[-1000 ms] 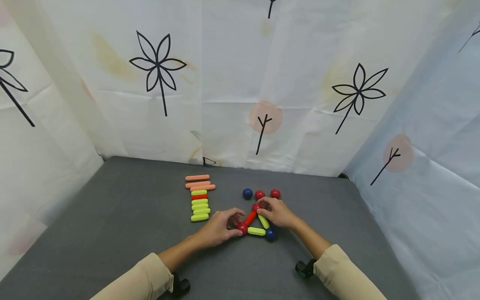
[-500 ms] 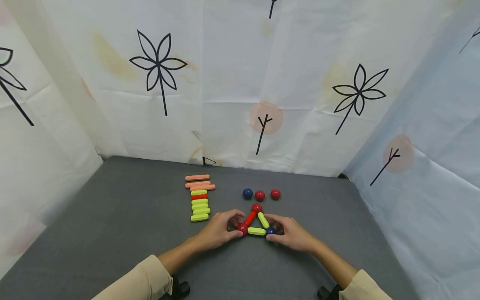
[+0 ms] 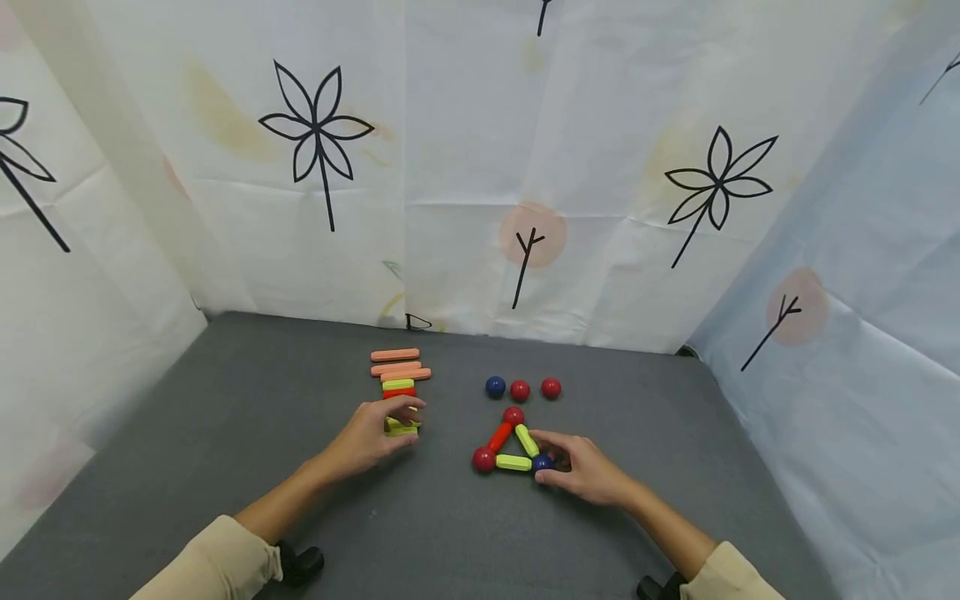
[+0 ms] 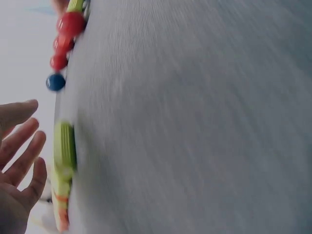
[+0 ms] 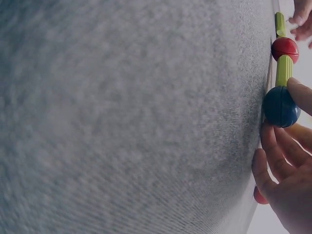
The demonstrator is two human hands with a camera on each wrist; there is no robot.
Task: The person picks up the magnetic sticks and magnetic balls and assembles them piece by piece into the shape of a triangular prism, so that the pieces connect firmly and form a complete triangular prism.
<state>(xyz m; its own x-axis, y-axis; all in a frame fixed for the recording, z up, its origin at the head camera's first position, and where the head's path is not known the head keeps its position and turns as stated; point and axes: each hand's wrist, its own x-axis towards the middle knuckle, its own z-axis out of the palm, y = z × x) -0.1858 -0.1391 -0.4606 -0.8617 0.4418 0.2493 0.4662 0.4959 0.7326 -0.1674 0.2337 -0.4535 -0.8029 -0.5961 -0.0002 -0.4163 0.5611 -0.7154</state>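
A flat triangle of three balls and three rods lies on the table: a red ball (image 3: 484, 459) at the left corner, another red ball (image 3: 513, 416) at the far one, a blue ball (image 3: 542, 463) at the right. Its sides are a red rod (image 3: 500, 437) and two yellow-green rods (image 3: 513, 462). With thumb and fingers, my right hand (image 3: 585, 471) pinches the blue ball. My left hand (image 3: 372, 433) hovers beside the row of loose yellow-green rods (image 4: 65, 146), fingers spread and holding nothing; it hides part of that row in the head view.
Three orange rods (image 3: 394, 356) lie at the far end of the loose row. Beyond the triangle sit a loose blue ball (image 3: 495, 387) and two loose red balls (image 3: 551, 388). Printed white cloth (image 3: 450, 167) walls the grey table (image 3: 225, 400) at the back and sides.
My right hand has gone from the far red ball to the blue ball. My left hand has released the left red ball and moved left to the loose rods. The triangle has stayed put.
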